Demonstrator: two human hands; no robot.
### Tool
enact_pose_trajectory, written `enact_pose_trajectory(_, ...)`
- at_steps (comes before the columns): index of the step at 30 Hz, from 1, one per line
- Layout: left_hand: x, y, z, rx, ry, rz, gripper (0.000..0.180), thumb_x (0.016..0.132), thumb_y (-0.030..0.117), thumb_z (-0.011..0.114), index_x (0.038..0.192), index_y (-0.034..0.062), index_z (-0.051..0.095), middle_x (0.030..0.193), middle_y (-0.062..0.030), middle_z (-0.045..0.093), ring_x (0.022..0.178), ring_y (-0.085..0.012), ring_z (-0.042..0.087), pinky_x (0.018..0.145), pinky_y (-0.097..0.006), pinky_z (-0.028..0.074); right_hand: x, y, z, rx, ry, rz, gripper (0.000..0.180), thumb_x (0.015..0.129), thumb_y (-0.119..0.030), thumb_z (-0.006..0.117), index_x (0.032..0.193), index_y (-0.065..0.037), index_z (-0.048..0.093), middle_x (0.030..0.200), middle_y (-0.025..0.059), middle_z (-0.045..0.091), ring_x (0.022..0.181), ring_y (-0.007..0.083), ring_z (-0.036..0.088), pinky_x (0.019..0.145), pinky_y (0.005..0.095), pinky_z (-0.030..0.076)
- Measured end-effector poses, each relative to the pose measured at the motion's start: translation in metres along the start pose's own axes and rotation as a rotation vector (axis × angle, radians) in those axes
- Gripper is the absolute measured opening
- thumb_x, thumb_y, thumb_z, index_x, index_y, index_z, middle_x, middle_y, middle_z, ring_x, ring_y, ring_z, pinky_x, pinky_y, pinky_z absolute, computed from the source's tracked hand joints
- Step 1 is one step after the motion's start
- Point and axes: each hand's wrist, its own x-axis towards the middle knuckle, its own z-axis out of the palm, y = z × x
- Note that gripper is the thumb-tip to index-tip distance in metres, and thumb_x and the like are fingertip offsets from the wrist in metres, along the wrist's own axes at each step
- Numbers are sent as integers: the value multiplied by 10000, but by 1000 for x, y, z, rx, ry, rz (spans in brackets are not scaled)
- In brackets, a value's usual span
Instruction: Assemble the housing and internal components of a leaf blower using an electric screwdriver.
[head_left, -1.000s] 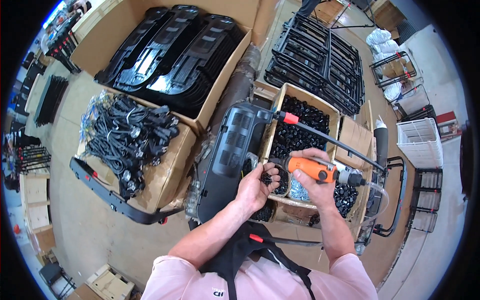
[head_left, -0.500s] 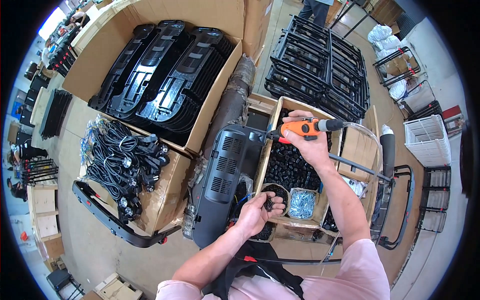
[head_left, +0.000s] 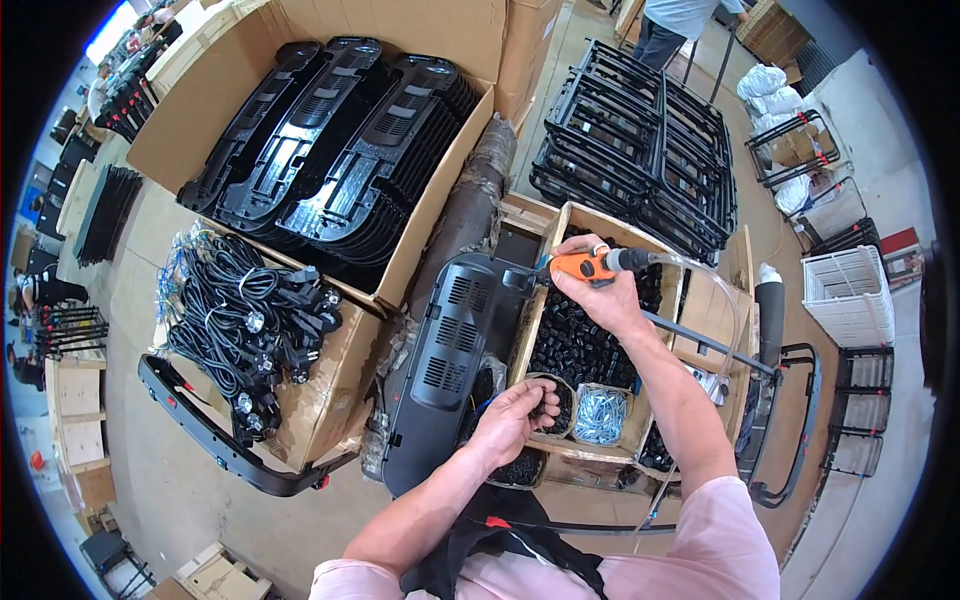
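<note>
A large brown cardboard box [head_left: 420,40] stood at the top left, holding black panels. Below it, an open cardboard box [head_left: 320,395] held black cables. A partitioned brown carton [head_left: 640,425] was in the middle. Small cardboard boxes [head_left: 215,575] lay on the floor.

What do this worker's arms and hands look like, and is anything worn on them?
Both forearms are bare, and the left hand and right hand have no gloves. Short pale pink sleeves cover the upper arms. A black strap or apron hangs at the chest. I see no watch or rings.
</note>
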Motion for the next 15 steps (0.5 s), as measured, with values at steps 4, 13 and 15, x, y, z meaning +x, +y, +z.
enact_pose_trajectory(4,0,9,8,37,-14,6,250,1128,198,540,1274,24,645,1070,-60,712,936,-146,697,803,-297,581,5,0,-4,12,-33,-11,298,864,-156,805,1132,-66,708,1054,34,739,982,145,693,908,330,554)
enact_pose_trajectory(13,12,29,11,46,136,140,213,1091,177,611,1223,16,658,973,-42,671,845,-151,669,787,-300,583,13,-2,-6,-25,-74,-25,314,836,-158,815,1115,-56,713,1038,45,745,977,153,700,922,340,547)
enact_pose_trajectory(15,21,32,6,27,138,168,202,1098,207,605,1182,31,658,944,-28,654,821,-143,650,754,-296,563,13,-1,-6,-33,-76,-22,300,838,-150,814,1104,-54,713,1034,44,745,976,156,700,921,340,547)
